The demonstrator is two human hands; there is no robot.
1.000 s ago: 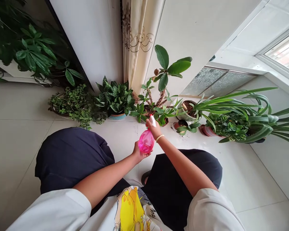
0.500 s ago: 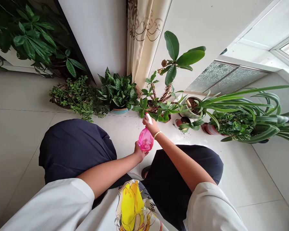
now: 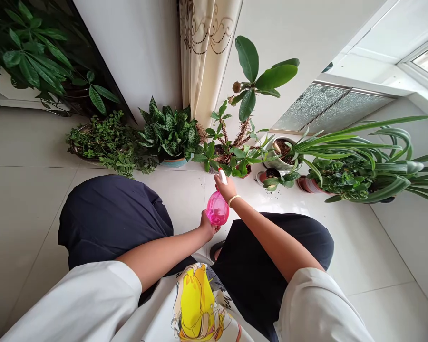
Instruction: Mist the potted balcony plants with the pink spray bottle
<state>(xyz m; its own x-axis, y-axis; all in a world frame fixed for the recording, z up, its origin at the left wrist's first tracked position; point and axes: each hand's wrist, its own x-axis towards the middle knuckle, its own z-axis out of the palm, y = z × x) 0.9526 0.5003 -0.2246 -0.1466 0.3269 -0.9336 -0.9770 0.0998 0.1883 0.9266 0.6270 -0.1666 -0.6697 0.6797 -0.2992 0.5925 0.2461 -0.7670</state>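
A home's sunlit corner: glossy white floor tiles (image 3: 28, 199), a cream embroidered curtain (image 3: 203, 52) at the far wall, green potted houseplants (image 3: 169, 135) lined along it, a frosted window (image 3: 328, 107) far right.

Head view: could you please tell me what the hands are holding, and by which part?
A pink spray bottle: the left hand cups its round body from below, and the right hand grips the white sprayer head on top.

The spray bottle (image 3: 217, 211) is see-through pink plastic, smooth and glossy, with a white plastic nozzle (image 3: 222, 176). The floor tiles (image 3: 28, 213) are pale, smooth and shiny. The curtain (image 3: 203, 52) is cream cloth with stitched brown patterning. The trousers (image 3: 110, 218) are dark matt cloth. The window pane (image 3: 328, 111) is rough, pebbled glass. The big leaves (image 3: 248, 57) look waxy.
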